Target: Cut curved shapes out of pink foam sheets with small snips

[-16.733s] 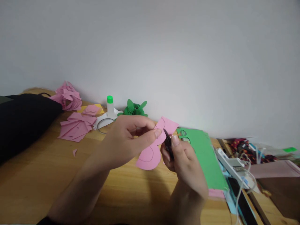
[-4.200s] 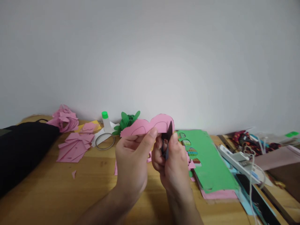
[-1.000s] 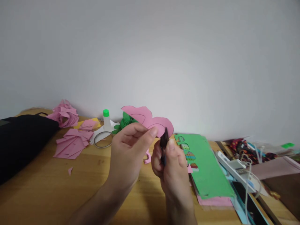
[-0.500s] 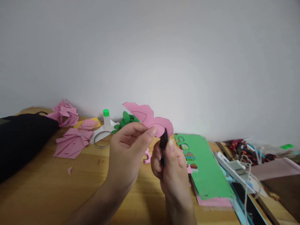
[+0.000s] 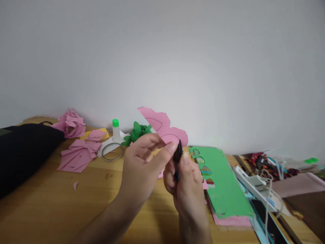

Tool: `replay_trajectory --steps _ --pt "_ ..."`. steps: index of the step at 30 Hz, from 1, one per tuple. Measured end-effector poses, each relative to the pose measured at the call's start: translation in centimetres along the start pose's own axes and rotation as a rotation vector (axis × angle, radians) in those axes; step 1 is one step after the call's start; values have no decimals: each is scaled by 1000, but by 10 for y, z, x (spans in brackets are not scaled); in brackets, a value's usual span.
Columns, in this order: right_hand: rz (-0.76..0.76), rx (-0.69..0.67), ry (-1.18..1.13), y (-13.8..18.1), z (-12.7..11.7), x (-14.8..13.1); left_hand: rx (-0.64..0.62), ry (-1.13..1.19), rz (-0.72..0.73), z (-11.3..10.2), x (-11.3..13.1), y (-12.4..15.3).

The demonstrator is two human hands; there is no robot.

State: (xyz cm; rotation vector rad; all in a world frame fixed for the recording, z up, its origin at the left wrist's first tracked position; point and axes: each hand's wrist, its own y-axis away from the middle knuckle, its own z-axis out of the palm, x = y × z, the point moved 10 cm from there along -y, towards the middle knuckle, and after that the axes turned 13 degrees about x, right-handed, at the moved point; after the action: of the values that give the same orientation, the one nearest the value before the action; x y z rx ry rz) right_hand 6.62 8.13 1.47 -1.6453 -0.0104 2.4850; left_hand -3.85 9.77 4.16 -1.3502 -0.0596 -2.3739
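My left hand point(image 5: 143, 166) pinches a pink paper shape point(image 5: 162, 127) with drawn curved lines, holding it up above the wooden table point(image 5: 63, 200). Beside it, my right hand point(image 5: 185, 183) is closed around small black scissors point(image 5: 177, 156), whose blades meet the lower right edge of the pink shape. Most of the scissors is hidden inside my fingers.
Pink paper offcuts point(image 5: 78, 154) and a crumpled pink heap point(image 5: 72, 122) lie at the back left, near a green-capped glue bottle point(image 5: 116, 130), a metal ring point(image 5: 111, 151) and a green paper flower point(image 5: 138, 131). A green sheet with cut-outs point(image 5: 223, 186) lies right; black bag point(image 5: 22, 149) left.
The pink shape has turned in my left hand, its left end rising and tilting more upright. My left fingers have shifted closer to the scissors; the right hand stays put.
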Motion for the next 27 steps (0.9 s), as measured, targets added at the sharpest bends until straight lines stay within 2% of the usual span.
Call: replay_trajectory --steps 6,11,16,27 --pt "17 -4 9 1 -1 1 -37 -64 69 2 4 0" --pt "19 -10 39 0 -5 0 -148 -183 20 5 4 0" --pt "16 -10 53 0 -7 -2 -200 -206 12 8 2 -1" --pt "19 0 65 0 -6 -2 -171 -222 17 8 3 -1"
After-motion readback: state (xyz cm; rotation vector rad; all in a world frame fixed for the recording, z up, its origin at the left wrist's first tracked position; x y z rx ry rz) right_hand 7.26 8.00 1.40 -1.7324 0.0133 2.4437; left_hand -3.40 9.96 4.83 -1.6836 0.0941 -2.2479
